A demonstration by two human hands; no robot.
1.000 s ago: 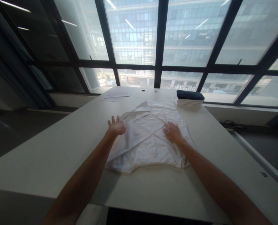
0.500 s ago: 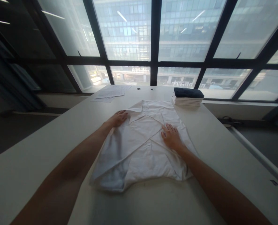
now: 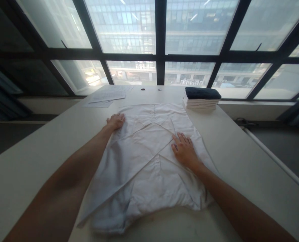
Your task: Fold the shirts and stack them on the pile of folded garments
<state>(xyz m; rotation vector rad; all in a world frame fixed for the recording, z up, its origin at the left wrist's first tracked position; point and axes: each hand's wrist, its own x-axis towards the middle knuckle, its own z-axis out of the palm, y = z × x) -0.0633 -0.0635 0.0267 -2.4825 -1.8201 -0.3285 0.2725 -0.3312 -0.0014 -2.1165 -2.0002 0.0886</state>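
Note:
A white shirt (image 3: 144,141) lies spread on the table in front of me, with crossing folds over its middle and a buttoned strip showing near the front. My left hand (image 3: 116,121) is at the shirt's far left edge, its fingers closed on the fabric there. On the right half of the garment, my right hand (image 3: 185,148) rests flat, fingers stretched out and pressing the cloth. The near left corner of the shirt is loose and blurred.
The white table (image 3: 235,161) stands before large windows. At its far right is a stack of folded white cloth (image 3: 201,103) topped by a folded dark cloth (image 3: 203,93). Sheets of paper (image 3: 107,95) lie at the far left.
My left hand has moved left and slightly away, drawing the shirt's left side outward. The flap folded at the far left now lies flatter. My right hand stays on the cloth.

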